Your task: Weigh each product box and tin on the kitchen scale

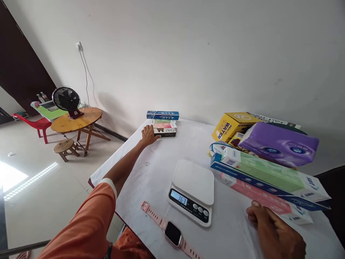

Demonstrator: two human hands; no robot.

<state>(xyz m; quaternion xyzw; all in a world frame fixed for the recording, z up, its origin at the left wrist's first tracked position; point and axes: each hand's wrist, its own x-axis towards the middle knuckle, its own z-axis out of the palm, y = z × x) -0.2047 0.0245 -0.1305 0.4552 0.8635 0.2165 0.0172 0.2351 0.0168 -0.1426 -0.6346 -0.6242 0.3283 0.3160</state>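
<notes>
My left hand (149, 135) reaches to the far left part of the table, its fingers and thumb around the left end of a small black-and-white box (168, 133). Directly behind that box lie a pink-and-green box (165, 125) and a long blue box (162, 115). My right hand (276, 232) is closed in a loose fist at the lower right, near a long pink box (258, 194); nothing shows in it. Between my hands sits a white digital scale (193, 180), its plate bare and its lit display showing the digits 363. A pink-strapped smartwatch (173, 233) lies in front of the scale.
At the right stand a yellow box (233, 124), a purple tissue pack (280, 144), a green-and-white box (269, 171) and a long blue box (250, 180). A wall borders the table's back. Left, on the floor, are a round wooden table (78, 120) with a black fan (66, 99) and a stool (64, 145).
</notes>
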